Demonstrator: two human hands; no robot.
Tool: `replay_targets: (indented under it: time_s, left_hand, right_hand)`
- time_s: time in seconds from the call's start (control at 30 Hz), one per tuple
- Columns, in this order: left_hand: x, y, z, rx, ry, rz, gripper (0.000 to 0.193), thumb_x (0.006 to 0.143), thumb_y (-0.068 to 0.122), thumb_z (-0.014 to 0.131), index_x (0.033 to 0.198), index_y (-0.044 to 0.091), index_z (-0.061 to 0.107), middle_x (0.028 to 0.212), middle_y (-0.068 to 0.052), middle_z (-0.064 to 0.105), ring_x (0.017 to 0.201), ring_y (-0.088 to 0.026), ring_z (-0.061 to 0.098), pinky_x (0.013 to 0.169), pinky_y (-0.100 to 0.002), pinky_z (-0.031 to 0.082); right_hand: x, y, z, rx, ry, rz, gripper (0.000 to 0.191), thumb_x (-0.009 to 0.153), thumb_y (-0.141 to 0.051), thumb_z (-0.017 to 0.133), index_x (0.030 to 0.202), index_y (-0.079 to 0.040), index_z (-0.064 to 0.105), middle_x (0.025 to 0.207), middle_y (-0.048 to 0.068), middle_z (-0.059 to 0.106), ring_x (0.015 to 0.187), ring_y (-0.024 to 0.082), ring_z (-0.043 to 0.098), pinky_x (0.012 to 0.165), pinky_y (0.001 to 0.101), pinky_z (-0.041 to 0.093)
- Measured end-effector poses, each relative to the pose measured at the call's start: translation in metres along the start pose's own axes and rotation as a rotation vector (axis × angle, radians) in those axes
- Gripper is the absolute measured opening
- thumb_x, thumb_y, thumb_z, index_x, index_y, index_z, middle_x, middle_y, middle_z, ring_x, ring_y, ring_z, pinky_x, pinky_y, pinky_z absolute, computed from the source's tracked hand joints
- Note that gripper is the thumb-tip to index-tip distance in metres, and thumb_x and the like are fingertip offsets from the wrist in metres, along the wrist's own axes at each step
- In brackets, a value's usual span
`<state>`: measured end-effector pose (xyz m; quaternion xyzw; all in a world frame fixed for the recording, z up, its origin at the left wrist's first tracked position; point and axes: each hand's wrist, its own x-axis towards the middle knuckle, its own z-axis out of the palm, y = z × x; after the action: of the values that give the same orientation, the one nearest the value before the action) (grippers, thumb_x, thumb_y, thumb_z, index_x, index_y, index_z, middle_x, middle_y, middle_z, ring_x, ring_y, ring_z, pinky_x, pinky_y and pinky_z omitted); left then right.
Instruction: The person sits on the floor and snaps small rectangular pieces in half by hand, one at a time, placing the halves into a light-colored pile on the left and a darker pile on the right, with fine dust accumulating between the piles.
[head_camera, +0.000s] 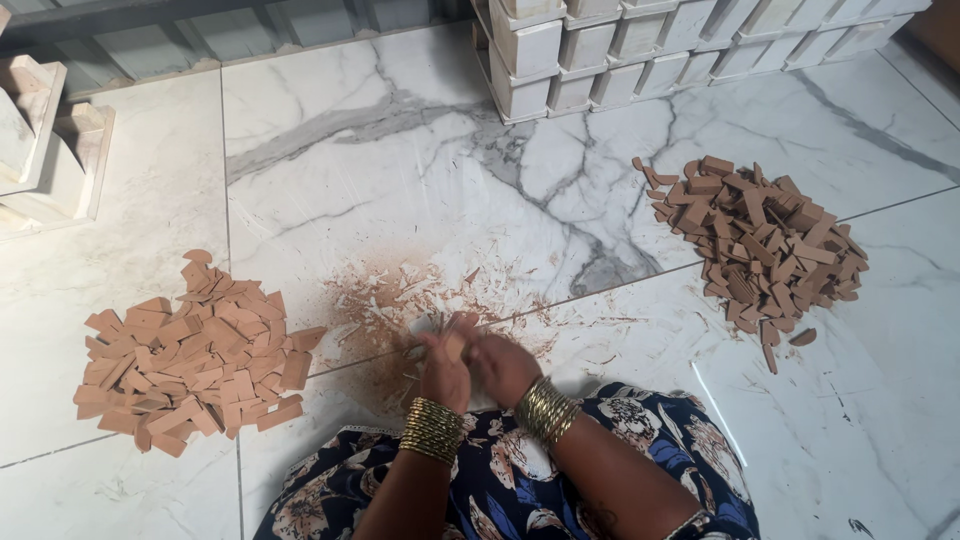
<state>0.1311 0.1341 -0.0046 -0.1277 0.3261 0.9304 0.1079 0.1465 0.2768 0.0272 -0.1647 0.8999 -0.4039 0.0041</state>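
Head view puts both hands close together over the marble floor (380, 150), just in front of my lap. My left hand (445, 372) and right hand (500, 368) are blurred, so I cannot tell how the fingers are set; the left fingers (452, 335) seem wrapped round a small pale piece (428, 325) that sticks out just beyond them, and the right hand presses against it from the other side. Gold bangles (432, 430) sit on each wrist.

Right under and just beyond the fingers lies a scatter of reddish dust and slivers (400, 295). Well to the left of the fingers sits a light-brown pile (190, 355) of flat clay-coloured pieces. Well to the right and further out sits a darker pile (765, 240) of similar pieces, with one stray piece (802, 337) beside it. Far beyond the fingers stand rows of white blocks (600, 50). A thin white stick (718, 415) lies on the floor to the right of my knee.
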Motion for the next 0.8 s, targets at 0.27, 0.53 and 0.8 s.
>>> replay_targets:
  time_s: [0.27,0.53,0.8]
  left_hand:
    - [-0.011,0.006,0.005,-0.004,-0.028,0.015,0.085,0.103,0.067,0.03,0.142,-0.006,0.051,0.13,-0.015,0.064,0.102,-0.019,0.061,0.09,-0.033,0.055]
    - [-0.01,-0.003,0.015,-0.015,-0.009,0.126,0.049,0.108,0.034,0.038,0.144,0.004,0.051,0.138,-0.012,0.061,0.119,-0.016,0.063,0.098,-0.028,0.053]
    - [-0.003,-0.002,0.001,0.047,0.367,0.05,0.041,0.109,0.015,0.048,0.148,0.012,0.058,0.106,-0.005,0.06,0.071,-0.008,0.052,0.058,-0.023,0.05]
  right_hand:
    - [-0.013,-0.026,-0.007,0.065,-0.084,-0.167,0.052,0.1,-0.019,0.048,0.151,-0.013,0.05,0.099,0.018,0.068,0.092,0.034,0.069,0.089,0.0444,0.054]
    - [0.005,-0.001,-0.008,0.073,0.114,-0.04,0.048,0.098,-0.018,0.051,0.145,-0.006,0.054,0.091,0.016,0.067,0.086,0.036,0.065,0.08,0.0472,0.053]
    - [0.001,0.003,-0.003,0.006,0.016,-0.08,0.036,0.104,-0.023,0.054,0.139,-0.015,0.058,0.089,0.013,0.066,0.087,0.032,0.068,0.082,0.0437,0.054]
